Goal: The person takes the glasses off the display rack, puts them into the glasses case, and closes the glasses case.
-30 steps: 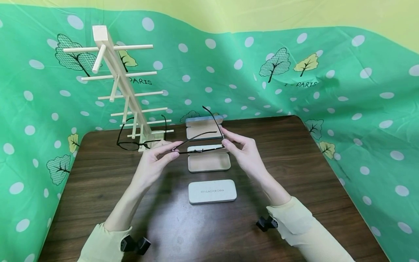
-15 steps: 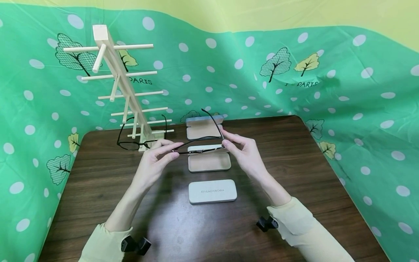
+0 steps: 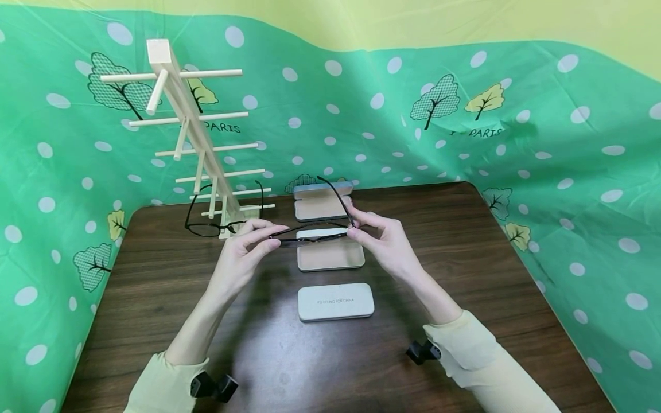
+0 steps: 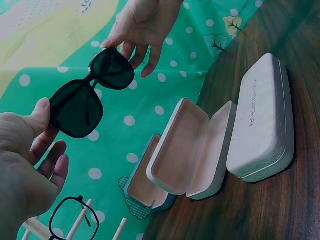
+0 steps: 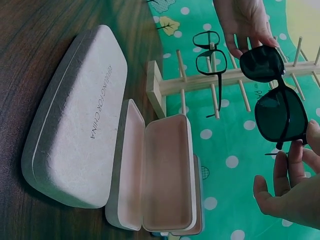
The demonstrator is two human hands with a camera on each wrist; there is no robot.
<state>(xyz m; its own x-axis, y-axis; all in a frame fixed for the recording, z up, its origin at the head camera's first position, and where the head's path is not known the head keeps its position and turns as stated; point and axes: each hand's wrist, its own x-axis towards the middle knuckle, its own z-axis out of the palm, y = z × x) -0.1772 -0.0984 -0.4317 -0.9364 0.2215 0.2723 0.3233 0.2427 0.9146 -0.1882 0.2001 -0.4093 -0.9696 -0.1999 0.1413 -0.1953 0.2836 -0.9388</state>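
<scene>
Landmark: closed case (image 3: 335, 303), pale grey, oblong, round-cornered, with a line of small lettering on its lid and a faintly creased, leather-like skin.

Sunglasses (image 3: 314, 240), one pair: raised off the table (image 3: 465, 258), beyond the closed case. Left hand (image 3: 247, 248): pinching one end of the frame between thumb and fingers. Right hand (image 3: 386, 242): pinching the opposite end, near the hinge.

Step in hand, by judgement: folding the temples. The left-side temple (image 3: 295, 228) lies across behind the front; the right-side temple (image 3: 337, 195) sticks out, away from the person. The next move seems to call for pressing that one inward while the left hand steadies the frame.

Materials: lenses (image 4: 75, 112) dark, large, softly squared (temples show faintly through them); frame black, glossy, probably plastic. Near open case (image 3: 330, 258), just beyond the closed case: pinkish-beige lining. Far open case (image 3: 316, 209), farther beyond: similar lining, bluish lid. Stand (image 3: 198, 135), beyond and left of the closed case: pale wood, round pegs, bearing black-rimmed eyeglasses (image 3: 203, 230).
</scene>
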